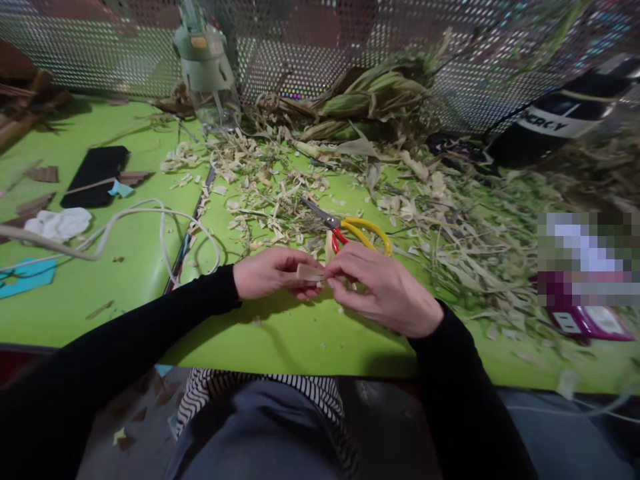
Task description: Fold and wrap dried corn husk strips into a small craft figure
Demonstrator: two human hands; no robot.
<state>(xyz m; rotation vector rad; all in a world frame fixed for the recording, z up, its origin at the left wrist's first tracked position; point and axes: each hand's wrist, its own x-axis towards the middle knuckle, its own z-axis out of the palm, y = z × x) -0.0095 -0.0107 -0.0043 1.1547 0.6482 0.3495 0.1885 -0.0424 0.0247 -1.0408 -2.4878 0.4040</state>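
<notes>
Between my two hands is a small pale strip (309,273), which looks like a piece of dried corn husk. My left hand (270,270) pinches its left part between thumb and fingers. At the strip's right end, the fingertips of my right hand (385,290) are closed on it. Just beyond my right hand lies a pair of scissors (360,230) with one yellow and one red handle, blades apart and pointing away to the left. Cut husk scraps (265,220) cover the green table (280,347) behind my hands.
Dried corn husks (375,100) lie against a perforated metal screen (310,40). A clear bottle (207,73) stands at the back, a black bottle (555,123) at right. Leftward are a black phone (95,177), white cable (125,212) and crumpled tissue (57,224). A purple packet (585,313) sits right.
</notes>
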